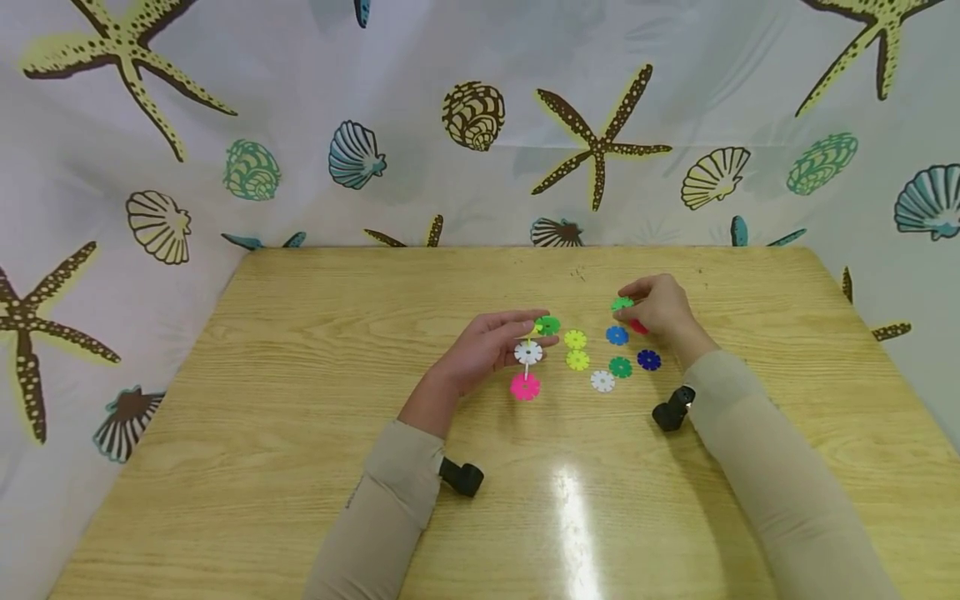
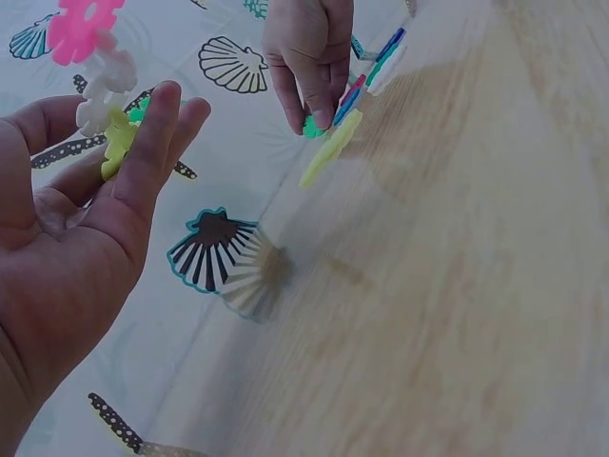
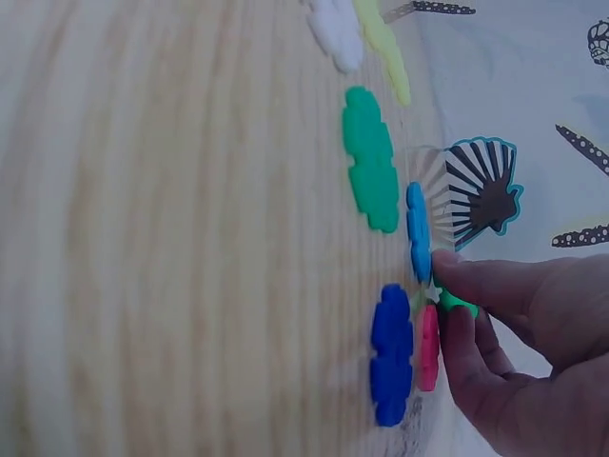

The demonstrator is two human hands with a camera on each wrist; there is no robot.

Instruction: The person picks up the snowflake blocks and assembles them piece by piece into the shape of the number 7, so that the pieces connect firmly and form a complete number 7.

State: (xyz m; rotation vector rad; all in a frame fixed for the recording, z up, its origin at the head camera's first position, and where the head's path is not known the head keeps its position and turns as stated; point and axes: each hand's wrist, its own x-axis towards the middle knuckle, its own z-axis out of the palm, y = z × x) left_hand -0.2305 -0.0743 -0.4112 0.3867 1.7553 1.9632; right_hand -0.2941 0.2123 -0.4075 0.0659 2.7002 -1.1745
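My left hand (image 1: 491, 350) holds a chain of notched plastic discs, linked by their slots, above the table. In it are a pink disc (image 1: 525, 387), a white disc (image 1: 528, 352), a yellow disc (image 2: 118, 143) gripped among the fingers, and a green disc (image 1: 548, 325) at the far end. Farther right, my right hand (image 1: 660, 304) pinches a loose green disc (image 3: 457, 303) between thumb and fingers, low over the table. Just beside those fingers lie a red-pink disc (image 3: 429, 347) and a light blue disc (image 1: 617, 335).
Between and in front of the hands lie two yellow discs (image 1: 576, 350), a white disc (image 1: 602, 381), a darker green disc (image 1: 620, 367) and a dark blue disc (image 1: 649, 360) on the wooden table (image 1: 315, 375). A shell-patterned cloth (image 1: 412, 108) hangs behind the table.
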